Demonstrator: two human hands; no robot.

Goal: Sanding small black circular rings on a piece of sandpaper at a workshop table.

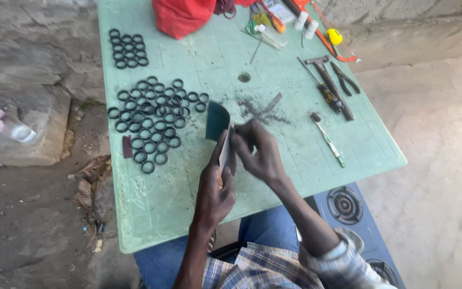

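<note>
Right now, over the table: both hands meet above the pale green plastic table (pixel 316 139), just in front of the seated person.
Left hand: the left hand (pixel 215 190) has its fingers closed round a dark teal sheet (pixel 216 120), which stands nearly upright with a pale edge showing along its right side.
Right hand: the right hand (pixel 260 150) is curled tight against that same sheet, fingertips pinched on something small and dark; what it is cannot be told.
Rings: a big cluster of black rubber rings (pixel 153 120) lies flat just left of the sheet, and a smaller neat block of rings (pixel 128 47) sits well apart near the far left corner.
Filings: dark shavings (pixel 260 111) are scattered just beyond the hands.
Tools: a toothbrush (pixel 327 138) lies to the right, with a screwdriver (pixel 322 88) and pliers (pixel 344 79) farther off.
Far edge: a red bag (pixel 180 17).
Below right: a blue gas stove (pixel 348 208) beside the knee.
</note>
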